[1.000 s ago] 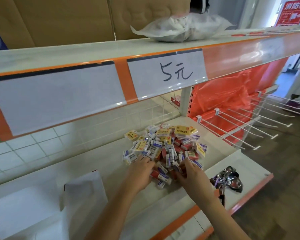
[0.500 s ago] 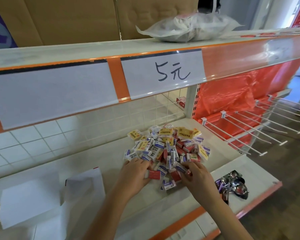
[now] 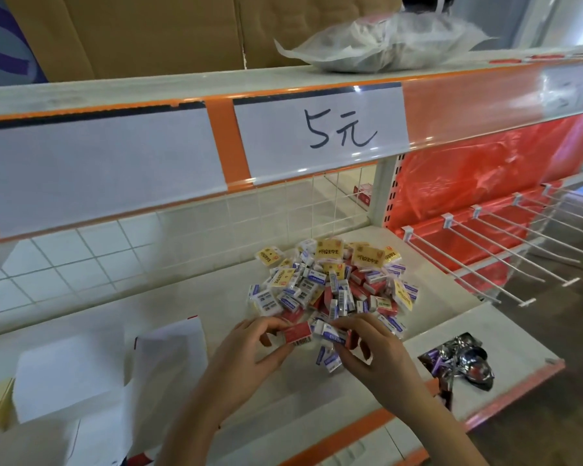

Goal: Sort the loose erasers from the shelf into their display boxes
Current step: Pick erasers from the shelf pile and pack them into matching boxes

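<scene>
Barely begun: the eraser pile [image 3: 334, 284] sits heaped on the shelf [image 3: 189, 307], boxes [image 3: 169, 351] apart at left. Left hand [image 3: 253, 351] pinches a red eraser [image 3: 298, 332]; right hand [image 3: 367, 351] grips a blue-white eraser [image 3: 330, 332].

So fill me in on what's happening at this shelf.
A person is picking through a pile of loose erasers on the shelf. The left hand pinches a red eraser; the right hand grips a blue-and-white one at the pile's near edge. White display boxes stand to the left, their contents not visible.
</scene>
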